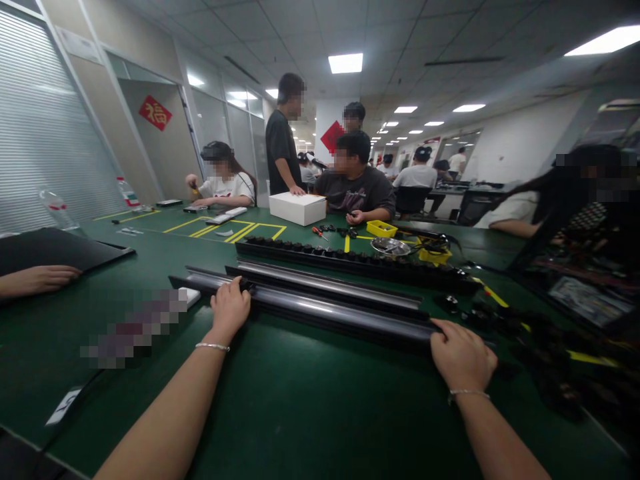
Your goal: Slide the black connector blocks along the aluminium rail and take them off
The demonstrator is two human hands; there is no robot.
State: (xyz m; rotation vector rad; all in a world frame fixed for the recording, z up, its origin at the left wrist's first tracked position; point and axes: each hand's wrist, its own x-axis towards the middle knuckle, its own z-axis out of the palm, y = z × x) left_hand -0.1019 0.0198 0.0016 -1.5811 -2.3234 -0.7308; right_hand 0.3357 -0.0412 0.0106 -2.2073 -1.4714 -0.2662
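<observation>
A long black rail (pixel 335 315) with a shiny rounded face lies across the green table (pixel 320 413) in front of me. My left hand (pixel 231 310) is closed around it toward its left end, with a small dark part by the fingertips. At the right end, my right hand (pixel 463 357) grips the same rail, its fingers partly hidden behind the edge. Just beyond lies a second similar rail (pixel 330 283). Farther back, a black strip (pixel 320 257) carries a row of small dark round parts.
A white box (pixel 297 208), a screwdriver (pixel 319 233), a yellow tray (pixel 381 228) and a metal dish (pixel 390 247) stand at the back. Another person's hand (pixel 40 280) rests by a black panel (pixel 60 250) at left. Dark parts (pixel 545 353) crowd the right.
</observation>
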